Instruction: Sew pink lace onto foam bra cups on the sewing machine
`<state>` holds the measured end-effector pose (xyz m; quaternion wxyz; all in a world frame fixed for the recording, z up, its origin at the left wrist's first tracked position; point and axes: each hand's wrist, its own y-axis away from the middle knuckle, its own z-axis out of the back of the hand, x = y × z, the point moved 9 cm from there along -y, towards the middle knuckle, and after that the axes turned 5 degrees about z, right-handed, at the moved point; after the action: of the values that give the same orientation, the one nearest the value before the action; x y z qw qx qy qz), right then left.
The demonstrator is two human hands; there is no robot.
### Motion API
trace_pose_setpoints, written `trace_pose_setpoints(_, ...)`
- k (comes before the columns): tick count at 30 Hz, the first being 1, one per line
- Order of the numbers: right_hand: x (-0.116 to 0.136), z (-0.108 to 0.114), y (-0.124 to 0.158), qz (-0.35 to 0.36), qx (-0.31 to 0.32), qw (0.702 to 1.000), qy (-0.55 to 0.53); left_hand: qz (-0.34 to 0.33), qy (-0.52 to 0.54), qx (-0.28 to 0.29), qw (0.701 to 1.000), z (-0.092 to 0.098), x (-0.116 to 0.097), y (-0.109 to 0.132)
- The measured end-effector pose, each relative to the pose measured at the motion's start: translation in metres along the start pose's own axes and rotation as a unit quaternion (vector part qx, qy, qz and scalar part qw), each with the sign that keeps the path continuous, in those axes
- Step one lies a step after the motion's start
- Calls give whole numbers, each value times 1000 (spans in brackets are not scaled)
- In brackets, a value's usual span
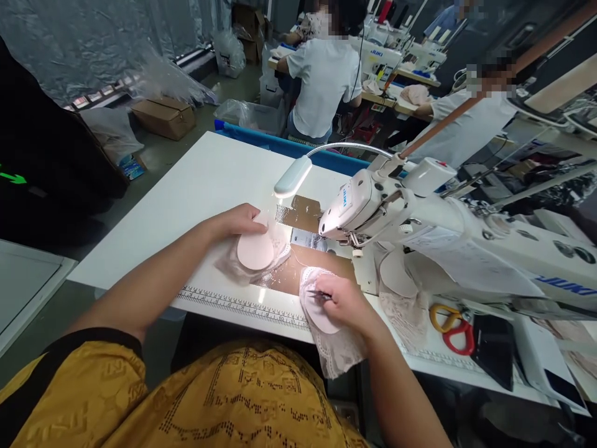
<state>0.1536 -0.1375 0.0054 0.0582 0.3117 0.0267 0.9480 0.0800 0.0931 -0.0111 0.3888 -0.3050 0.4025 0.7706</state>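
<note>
A pale padded lace piece is pinched by the left hand, the thumb being pressed on its upper edge while the other fingers are mostly hidden. A pair of small dark snips is grasped in the right hand, and beneath it a second lace piece is draped over the front edge of the white table; whether that piece is also gripped by the same fingers cannot be told. Both pieces are placed in front of the sewing machine, whose needle area is lit by a bent-neck lamp. A printed ruler is set along the near edge. To the right, scissors with one yellow and one red handle are laid beside a dark flat object (its nature cannot be made out). Farther back, a white-shirted person is seated at another machine.
</note>
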Motion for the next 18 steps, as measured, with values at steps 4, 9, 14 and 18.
trace_pose_setpoints(4, -14, 25, -6, -68, -111, 978, -164, -26, 209, 98, 973, -27, -9, 14)
trace_pose_setpoints(9, -16, 15, -47, -97, -151, 956, -233, -49, 246, 163, 954, -45, -25, 22)
trace_pose_setpoints(14, -13, 4, -59, -58, -179, 936, -299, -68, 222, 140, 963, -38, -24, 26)
trace_pose_setpoints(18, -12, -1, -54, -33, -167, 926, -336, -105, 121, 117, 980, -30, -25, 26)
